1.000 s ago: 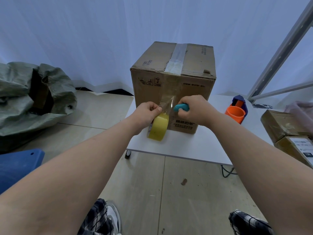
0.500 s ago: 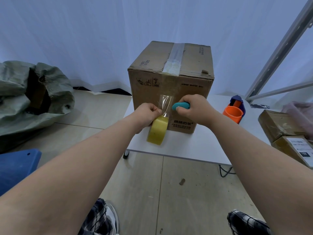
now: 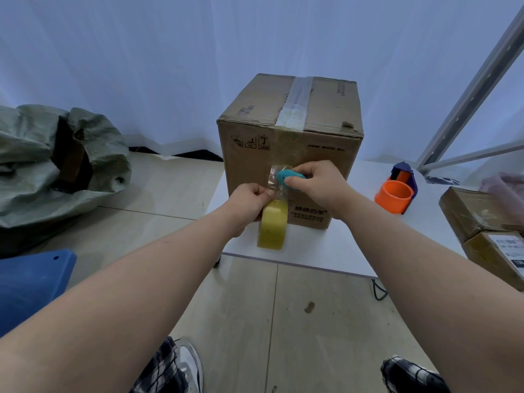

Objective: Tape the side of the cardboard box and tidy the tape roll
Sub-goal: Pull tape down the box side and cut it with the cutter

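Pinching the clear tape strip (image 3: 279, 180) near its lower end, my left hand (image 3: 249, 201) is keeping a narrow grip just above the yellow tape roll (image 3: 272, 224), which is hanging below my fingers over the near edge of the white desk (image 3: 334, 245). My right hand (image 3: 317, 185) is closing its grip around a small teal cutter (image 3: 287, 176), and I am pressing its tip against the strip at the front side of the cardboard box (image 3: 289, 137). The strip is running up from the roll onto that side, right between my two hands. The box is standing upright on the desk, its top seam already taped. To the right, an orange cup (image 3: 392, 198) and a blue tape dispenser (image 3: 404, 174) are sitting near each other, well apart from the box. Two smaller boxes (image 3: 487, 222) are lying at the right edge. Nothing is standing between my hands and the box.
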Demonstrator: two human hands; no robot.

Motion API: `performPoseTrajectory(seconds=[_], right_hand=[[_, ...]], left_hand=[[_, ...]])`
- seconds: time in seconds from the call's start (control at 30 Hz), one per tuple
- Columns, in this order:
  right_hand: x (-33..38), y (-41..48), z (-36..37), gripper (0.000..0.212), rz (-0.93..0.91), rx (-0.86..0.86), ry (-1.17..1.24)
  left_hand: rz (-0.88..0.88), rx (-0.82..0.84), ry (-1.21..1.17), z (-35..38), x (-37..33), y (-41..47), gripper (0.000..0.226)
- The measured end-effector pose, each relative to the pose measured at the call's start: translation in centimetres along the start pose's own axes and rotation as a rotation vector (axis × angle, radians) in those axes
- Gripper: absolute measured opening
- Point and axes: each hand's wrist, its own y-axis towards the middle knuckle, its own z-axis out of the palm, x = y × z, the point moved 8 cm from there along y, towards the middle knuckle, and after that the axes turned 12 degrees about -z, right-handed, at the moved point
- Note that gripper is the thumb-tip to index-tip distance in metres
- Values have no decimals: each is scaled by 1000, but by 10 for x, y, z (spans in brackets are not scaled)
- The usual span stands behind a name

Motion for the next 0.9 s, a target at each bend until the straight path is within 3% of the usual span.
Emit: performPoseTrajectory(seconds=[0.17, 0.4, 0.73, 0.8, 0.9], right_hand=[[-6, -2, -12, 25, -4, -77, -34], [-8, -8, -12, 24, 29, 12, -23], [-15, -17, -7, 26, 223, -2, 361], [-15, -19, -8, 28, 254, -4, 388], [-11, -17, -11, 28, 260, -49, 461]], left_hand=[[0, -24, 201, -3, 20, -1, 15], [84, -39, 227, 0, 7, -3, 14], [95, 3, 327, 18, 4, -7, 13], [128, 30, 420, 24, 1, -10, 18], [261, 107, 758, 50, -6, -25, 28]])
